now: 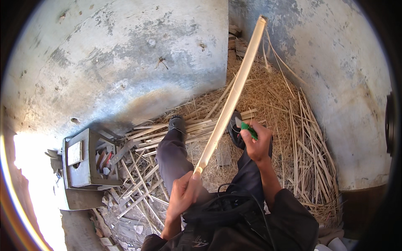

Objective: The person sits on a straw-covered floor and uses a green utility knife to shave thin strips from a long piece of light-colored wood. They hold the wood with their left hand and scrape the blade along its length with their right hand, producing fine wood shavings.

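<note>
My left hand (184, 191) is wrapped around the lower end of a long split bamboo piece (229, 106). It slants up and away to the right, its pale hollow inner face showing. Thin shavings (278, 58) hang off beside its far end. In my right hand (258, 141) is a knife (248, 129) with a green handle, its short blade pointing up and left. The blade is close to the bamboo's right side; I cannot tell whether it touches.
Loose bamboo strips (307, 154) lie along the right wall, with more strips (142, 184) on the left. Shavings (268, 92) heap up ahead of my feet. A wooden box (83, 159) holding odds and ends stands at left. Worn plaster walls (167, 46) close in the space.
</note>
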`<state>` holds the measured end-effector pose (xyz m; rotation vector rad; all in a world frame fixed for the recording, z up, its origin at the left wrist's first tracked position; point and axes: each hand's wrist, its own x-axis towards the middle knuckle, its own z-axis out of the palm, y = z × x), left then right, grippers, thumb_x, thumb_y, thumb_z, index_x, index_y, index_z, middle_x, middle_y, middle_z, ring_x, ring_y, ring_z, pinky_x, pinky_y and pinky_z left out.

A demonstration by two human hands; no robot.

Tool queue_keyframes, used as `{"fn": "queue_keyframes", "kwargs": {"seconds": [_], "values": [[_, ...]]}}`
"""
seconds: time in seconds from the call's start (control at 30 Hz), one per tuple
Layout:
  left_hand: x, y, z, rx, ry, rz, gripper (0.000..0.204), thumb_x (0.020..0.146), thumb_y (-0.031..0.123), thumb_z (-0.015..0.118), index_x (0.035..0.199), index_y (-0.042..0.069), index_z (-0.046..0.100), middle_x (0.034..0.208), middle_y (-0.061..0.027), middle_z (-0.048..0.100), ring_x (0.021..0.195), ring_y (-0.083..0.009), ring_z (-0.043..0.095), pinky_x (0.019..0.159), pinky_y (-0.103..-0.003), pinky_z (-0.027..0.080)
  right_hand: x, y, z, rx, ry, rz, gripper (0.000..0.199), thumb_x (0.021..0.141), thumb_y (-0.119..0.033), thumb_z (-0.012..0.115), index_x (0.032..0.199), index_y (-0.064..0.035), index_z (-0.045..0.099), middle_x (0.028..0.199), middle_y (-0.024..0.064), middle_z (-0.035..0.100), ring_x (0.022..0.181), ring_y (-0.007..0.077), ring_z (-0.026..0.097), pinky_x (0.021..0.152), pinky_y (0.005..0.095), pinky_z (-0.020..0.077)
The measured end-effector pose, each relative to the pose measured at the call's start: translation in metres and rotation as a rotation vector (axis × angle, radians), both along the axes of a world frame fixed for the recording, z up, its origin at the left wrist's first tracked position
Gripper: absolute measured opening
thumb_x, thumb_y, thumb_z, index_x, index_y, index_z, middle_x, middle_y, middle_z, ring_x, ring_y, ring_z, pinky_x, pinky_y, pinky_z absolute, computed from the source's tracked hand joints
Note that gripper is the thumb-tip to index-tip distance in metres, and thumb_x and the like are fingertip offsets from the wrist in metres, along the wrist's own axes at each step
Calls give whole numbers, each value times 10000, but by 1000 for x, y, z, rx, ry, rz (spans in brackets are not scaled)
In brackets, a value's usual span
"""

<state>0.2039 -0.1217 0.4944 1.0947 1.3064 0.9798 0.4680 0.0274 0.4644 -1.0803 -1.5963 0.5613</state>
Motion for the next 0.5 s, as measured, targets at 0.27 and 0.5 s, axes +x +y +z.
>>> {"fn": "queue_keyframes", "kwargs": {"seconds": [0.27,0.5], "values": [[10,8,9,66,97,98,363,1191,227,542,899,32,635,611,57,520,522,-20,462,487,-251,337,-25,-23,2,186,-156,185,267,892,-288,891,1052,-88,812,844,76,783,663,252,734,618,334,561],[9,6,9,135,286,89,348,1163,212,585,900,-11,630,627,-58,552,574,-90,491,543,-320,404,-35,-25,16,278,-244,166,329,877,-367,912,1088,-126,838,853,42,796,667,228,738,595,346,539]]}}
